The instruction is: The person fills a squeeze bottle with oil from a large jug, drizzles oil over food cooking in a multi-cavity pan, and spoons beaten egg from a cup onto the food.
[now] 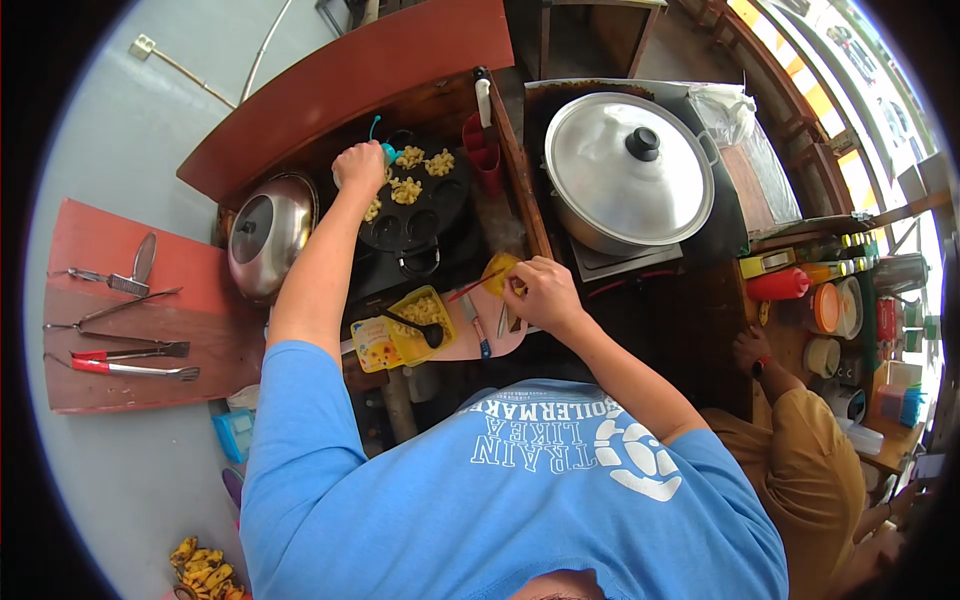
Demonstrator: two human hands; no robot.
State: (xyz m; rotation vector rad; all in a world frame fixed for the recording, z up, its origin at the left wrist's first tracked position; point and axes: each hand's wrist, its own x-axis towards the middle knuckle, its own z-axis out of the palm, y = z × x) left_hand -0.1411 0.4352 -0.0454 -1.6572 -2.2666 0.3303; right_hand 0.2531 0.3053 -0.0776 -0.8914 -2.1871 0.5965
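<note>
My left hand (pixel 360 168) is closed around a small teal utensil (pixel 391 153) over a black pan with round hollows (pixel 411 228). Clumps of pale yellow chopped food (pixel 405 190) sit in several hollows. Close to the board's right side, my right hand (pixel 543 293) pinches the edge of a yellow object (pixel 497 272), possibly a small cup or bag. A thin red stick (pixel 468 288) lies against it. Nearby, a yellow tub (pixel 408 325) holds more pale pieces and a black ladle (pixel 430 332). A knife with a blue handle (pixel 484 345) rests on the pink board (pixel 462 350).
A large lidded pot (pixel 630 170) stands on a stove to the right. At left are a domed metal lid (pixel 272 238) and tongs (pixel 135 365) on a red panel. A co-worker's hand (pixel 752 348) touches the right-hand counter, near jars and bottles. Bananas (pixel 205 570) lie lower left.
</note>
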